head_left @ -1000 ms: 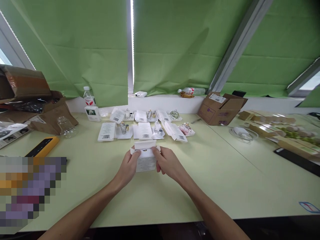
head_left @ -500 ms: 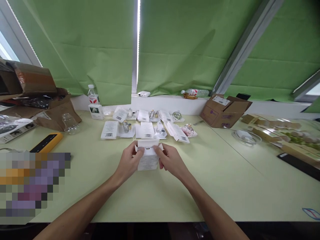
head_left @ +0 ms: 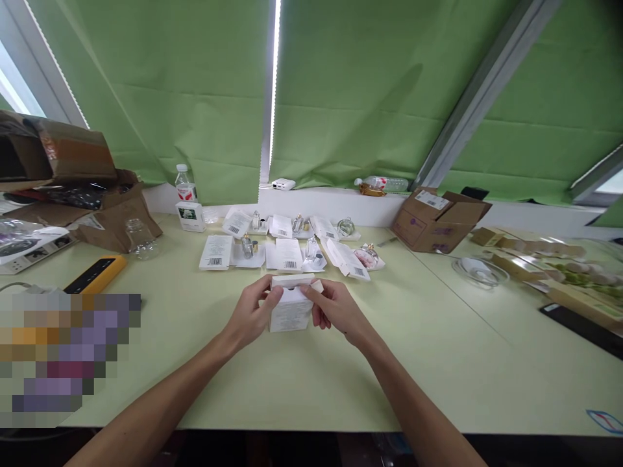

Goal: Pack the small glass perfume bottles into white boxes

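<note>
A small white carton with printed text on its front stands on the pale green table, its top flaps folded up. My left hand grips its left side, thumb on the top edge. My right hand holds the right side, fingers pinching a side flap. What lies inside the carton is hidden. Behind it lie rows of flat white packets with barcodes and small glass perfume bottles.
A brown cardboard box sits at the back right and torn brown packaging at the back left. A water bottle and a yellow-edged black device stand to the left. A coiled white cable lies to the right.
The carton has stayed between both hands. Its top flap has tipped further over the opening, and my right fingers have shifted onto the side flap. The view has tilted slightly.
</note>
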`<act>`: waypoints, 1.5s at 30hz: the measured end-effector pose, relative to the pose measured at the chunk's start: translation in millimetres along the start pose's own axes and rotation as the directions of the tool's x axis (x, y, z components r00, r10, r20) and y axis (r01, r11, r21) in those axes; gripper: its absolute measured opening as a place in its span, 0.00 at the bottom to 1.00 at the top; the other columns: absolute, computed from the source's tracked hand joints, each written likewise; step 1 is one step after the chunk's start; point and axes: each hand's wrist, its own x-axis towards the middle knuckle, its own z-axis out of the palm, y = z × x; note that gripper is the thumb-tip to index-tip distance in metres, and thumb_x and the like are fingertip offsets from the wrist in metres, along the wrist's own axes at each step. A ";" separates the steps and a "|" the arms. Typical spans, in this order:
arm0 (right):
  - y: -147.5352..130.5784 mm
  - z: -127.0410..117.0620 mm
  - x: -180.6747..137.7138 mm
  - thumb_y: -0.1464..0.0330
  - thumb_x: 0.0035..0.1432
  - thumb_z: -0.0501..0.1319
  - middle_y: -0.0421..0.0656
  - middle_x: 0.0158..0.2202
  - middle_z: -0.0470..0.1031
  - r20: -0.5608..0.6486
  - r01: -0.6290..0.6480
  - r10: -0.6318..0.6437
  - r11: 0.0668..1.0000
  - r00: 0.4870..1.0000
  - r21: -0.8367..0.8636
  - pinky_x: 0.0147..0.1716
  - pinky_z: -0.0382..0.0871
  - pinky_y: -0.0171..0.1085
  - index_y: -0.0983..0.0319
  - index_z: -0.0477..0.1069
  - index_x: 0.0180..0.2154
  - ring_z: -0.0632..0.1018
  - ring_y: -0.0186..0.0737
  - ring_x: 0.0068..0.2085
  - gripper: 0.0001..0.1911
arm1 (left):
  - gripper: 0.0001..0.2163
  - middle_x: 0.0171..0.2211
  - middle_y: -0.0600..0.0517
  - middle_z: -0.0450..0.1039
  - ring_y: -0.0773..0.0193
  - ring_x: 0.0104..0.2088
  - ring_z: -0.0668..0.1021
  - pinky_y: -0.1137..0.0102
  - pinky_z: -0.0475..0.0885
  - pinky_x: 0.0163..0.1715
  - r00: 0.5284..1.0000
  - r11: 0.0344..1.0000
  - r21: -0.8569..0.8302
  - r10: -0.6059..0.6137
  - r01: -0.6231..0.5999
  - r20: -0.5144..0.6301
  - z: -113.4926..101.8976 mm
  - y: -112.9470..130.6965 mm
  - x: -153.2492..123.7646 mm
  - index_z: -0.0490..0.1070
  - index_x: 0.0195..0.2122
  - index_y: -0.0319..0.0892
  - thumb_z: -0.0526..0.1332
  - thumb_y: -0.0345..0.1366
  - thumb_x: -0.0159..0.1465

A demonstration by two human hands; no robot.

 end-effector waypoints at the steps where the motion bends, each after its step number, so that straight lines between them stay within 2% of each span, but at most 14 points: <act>1: -0.1 -0.2 0.1 0.50 0.58 0.58 0.39 0.15 0.69 0.002 -0.001 0.001 1.000 1.000 0.000 0.15 0.58 0.29 0.62 0.69 0.30 0.65 0.29 0.15 0.21 | 0.17 0.38 0.48 0.73 0.61 0.37 0.74 0.70 0.68 0.36 1.000 1.000 -0.026 0.006 -0.005 0.023 -0.3 1.3 -0.4 0.71 0.45 0.38 0.51 0.45 0.68; 4: -0.4 -0.8 0.2 0.50 0.58 0.57 0.39 0.15 0.69 0.012 -0.003 0.003 1.000 1.000 -0.005 0.15 0.58 0.29 0.62 0.69 0.31 0.65 0.29 0.15 0.21 | 0.20 0.43 0.46 0.74 0.58 0.42 0.74 0.69 0.67 0.40 0.997 0.996 -0.087 -0.018 0.024 0.077 0.3 5.5 -1.6 0.69 0.51 0.38 0.47 0.45 0.69; 7: -0.1 -1.2 0.5 0.50 0.58 0.57 0.39 0.15 0.70 0.009 -0.005 0.005 1.000 1.000 -0.012 0.15 0.58 0.29 0.62 0.69 0.31 0.65 0.30 0.15 0.21 | 0.20 0.47 0.47 0.73 0.58 0.44 0.74 0.68 0.67 0.44 0.994 0.989 -0.123 -0.067 0.077 0.084 1.3 6.0 -1.9 0.69 0.53 0.40 0.47 0.45 0.70; 13: 1.6 -1.3 1.5 0.48 0.57 0.58 0.39 0.15 0.69 0.011 -0.010 0.010 1.000 1.000 -0.017 0.15 0.58 0.30 0.62 0.67 0.29 0.66 0.30 0.15 0.23 | 0.21 0.46 0.46 0.74 0.56 0.43 0.75 0.66 0.69 0.41 0.979 0.973 -0.170 -0.128 0.155 0.161 -0.2 -4.6 2.8 0.68 0.55 0.40 0.57 0.47 0.65; 16: 2.1 -1.8 2.0 0.48 0.57 0.57 0.39 0.15 0.70 0.013 -0.009 0.010 1.000 1.000 -0.022 0.15 0.58 0.30 0.62 0.66 0.28 0.66 0.30 0.15 0.23 | 0.21 0.47 0.46 0.74 0.55 0.44 0.75 0.66 0.69 0.41 0.973 0.961 -0.212 -0.137 0.176 0.188 -0.5 -6.2 4.7 0.68 0.55 0.40 0.58 0.46 0.64; 25: 1.0 -2.2 -0.9 0.46 0.56 0.56 0.40 0.17 0.72 0.061 0.013 -0.012 1.000 0.998 -0.018 0.18 0.62 0.31 0.62 0.67 0.30 0.70 0.32 0.18 0.25 | 0.18 0.42 0.47 0.77 0.57 0.42 0.76 0.67 0.67 0.41 0.960 0.934 -0.233 -0.244 0.271 0.138 -1.2 4.6 5.5 0.74 0.47 0.39 0.55 0.47 0.65; 32: -4.2 -2.4 -3.3 0.46 0.57 0.55 0.40 0.19 0.72 0.130 0.046 -0.049 0.999 0.990 0.022 0.19 0.62 0.30 0.62 0.69 0.36 0.71 0.32 0.20 0.25 | 0.16 0.39 0.48 0.77 0.60 0.38 0.76 0.69 0.67 0.39 0.954 0.916 -0.266 -0.290 0.299 0.073 -1.1 0.5 6.5 0.75 0.40 0.40 0.57 0.48 0.64; 38: -2.7 -2.5 -2.3 0.46 0.58 0.55 0.40 0.19 0.72 0.128 0.037 -0.043 0.998 0.991 0.044 0.20 0.63 0.31 0.63 0.70 0.36 0.71 0.32 0.20 0.25 | 0.18 0.43 0.47 0.76 0.58 0.42 0.75 0.68 0.67 0.41 0.950 0.909 -0.275 -0.295 0.313 0.104 -2.9 -1.5 7.4 0.73 0.47 0.40 0.56 0.47 0.65; 45: -4.8 -3.7 -3.2 0.51 0.56 0.61 0.39 0.22 0.73 0.163 0.035 -0.049 0.995 0.985 0.090 0.24 0.68 0.33 0.61 0.70 0.49 0.73 0.34 0.24 0.25 | 0.19 0.42 0.46 0.76 0.57 0.42 0.76 0.68 0.67 0.39 0.949 0.916 -0.247 -0.306 0.315 0.078 -4.1 -2.8 7.7 0.73 0.48 0.38 0.56 0.47 0.65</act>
